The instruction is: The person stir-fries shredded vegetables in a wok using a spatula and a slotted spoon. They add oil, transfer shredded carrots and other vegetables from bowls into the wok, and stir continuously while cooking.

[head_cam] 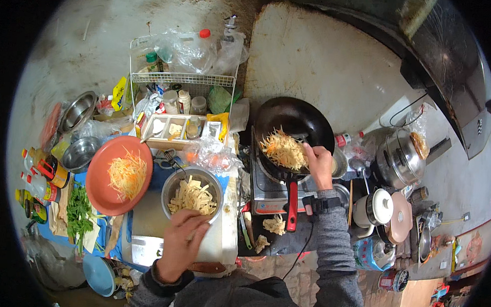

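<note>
My left hand (pixel 185 241) is at the near rim of a steel bowl (pixel 164 197) of cut pale strips (pixel 192 196), fingers curled; whether it pinches anything is unclear. My right hand (pixel 319 165) is over the near right side of a black wok (pixel 305 111) with a red handle (pixel 291 200). Its fingers are curled at the edge of a heap of shredded vegetables and pale crumbly food (pixel 284 152); what they grip is hidden. The wok rests on a portable stove (pixel 267 193). More orange and pale shreds (pixel 128 176) lie in a red plastic basin (pixel 98 175) on the left.
A cleaver (pixel 146 249) lies on a cutting board (pixel 150 221) near leafy greens (pixel 79 212). Behind is a wire rack (pixel 182 77) with jars and a seasoning box (pixel 174 144). A green-handled knife (pixel 245 234) lies left of the stove; a white pitcher (pixel 363 210) and steamer pot (pixel 396 160) stand right.
</note>
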`<act>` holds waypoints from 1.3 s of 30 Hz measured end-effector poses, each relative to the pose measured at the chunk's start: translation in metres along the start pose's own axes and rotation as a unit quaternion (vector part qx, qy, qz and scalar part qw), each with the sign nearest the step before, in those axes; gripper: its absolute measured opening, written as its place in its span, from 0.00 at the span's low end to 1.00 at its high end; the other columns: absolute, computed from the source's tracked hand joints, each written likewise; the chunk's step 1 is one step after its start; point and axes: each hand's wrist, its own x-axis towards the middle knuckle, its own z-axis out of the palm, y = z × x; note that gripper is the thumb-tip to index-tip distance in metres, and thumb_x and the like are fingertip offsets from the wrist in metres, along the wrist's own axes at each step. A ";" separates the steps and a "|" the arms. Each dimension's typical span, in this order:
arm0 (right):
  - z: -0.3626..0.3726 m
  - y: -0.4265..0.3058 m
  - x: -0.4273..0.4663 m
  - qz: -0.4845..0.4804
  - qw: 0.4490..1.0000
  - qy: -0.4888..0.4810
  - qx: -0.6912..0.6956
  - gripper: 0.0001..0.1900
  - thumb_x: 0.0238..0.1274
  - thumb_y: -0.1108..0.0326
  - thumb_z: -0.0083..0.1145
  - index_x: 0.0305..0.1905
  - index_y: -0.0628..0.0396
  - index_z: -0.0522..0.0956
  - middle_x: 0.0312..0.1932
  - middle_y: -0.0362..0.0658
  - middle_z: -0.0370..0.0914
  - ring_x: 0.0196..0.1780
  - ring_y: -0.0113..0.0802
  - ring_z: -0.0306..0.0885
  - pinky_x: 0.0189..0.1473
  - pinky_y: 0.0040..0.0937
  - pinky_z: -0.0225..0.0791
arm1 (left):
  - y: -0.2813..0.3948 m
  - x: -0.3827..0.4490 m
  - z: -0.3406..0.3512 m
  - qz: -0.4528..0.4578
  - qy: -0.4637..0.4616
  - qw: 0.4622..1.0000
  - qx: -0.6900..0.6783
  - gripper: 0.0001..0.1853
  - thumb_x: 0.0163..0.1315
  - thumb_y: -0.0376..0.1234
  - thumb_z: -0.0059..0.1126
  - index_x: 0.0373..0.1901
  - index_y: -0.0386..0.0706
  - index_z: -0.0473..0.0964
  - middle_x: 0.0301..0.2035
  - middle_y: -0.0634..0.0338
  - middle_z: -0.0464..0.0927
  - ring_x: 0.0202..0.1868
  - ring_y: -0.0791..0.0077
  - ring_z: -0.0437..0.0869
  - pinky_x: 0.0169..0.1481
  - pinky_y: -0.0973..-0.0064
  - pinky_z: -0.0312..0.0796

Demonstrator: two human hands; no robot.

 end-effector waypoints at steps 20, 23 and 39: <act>-0.098 0.066 -0.071 0.086 0.992 -0.060 -0.063 0.17 0.62 0.72 0.52 0.54 0.65 0.74 0.39 0.61 0.80 0.45 0.60 0.79 0.43 0.43 0.71 | -0.057 0.015 0.047 -0.177 -0.148 0.935 -0.269 0.11 0.69 0.33 0.55 0.39 0.33 0.80 0.31 0.58 0.82 0.32 0.76 0.82 0.35 0.77 0.73; -0.106 0.056 -0.075 0.225 0.965 -0.134 -0.023 0.17 0.67 0.69 0.49 0.57 0.64 0.73 0.27 0.46 0.77 0.26 0.35 0.76 0.26 0.34 0.67 | -0.045 0.023 0.118 -0.177 -0.328 0.858 -0.355 0.19 0.72 0.40 0.52 0.51 0.31 0.73 0.39 0.57 0.81 0.37 0.76 0.84 0.42 0.76 0.77; -0.073 -0.002 -0.117 0.038 0.962 -0.172 -0.209 0.21 0.62 0.68 0.52 0.59 0.63 0.74 0.27 0.62 0.78 0.29 0.62 0.78 0.31 0.51 0.73 | -0.029 0.028 0.231 -0.299 -0.413 0.672 -0.538 0.18 0.73 0.36 0.50 0.61 0.42 0.67 0.49 0.60 0.75 0.51 0.73 0.80 0.40 0.72 0.82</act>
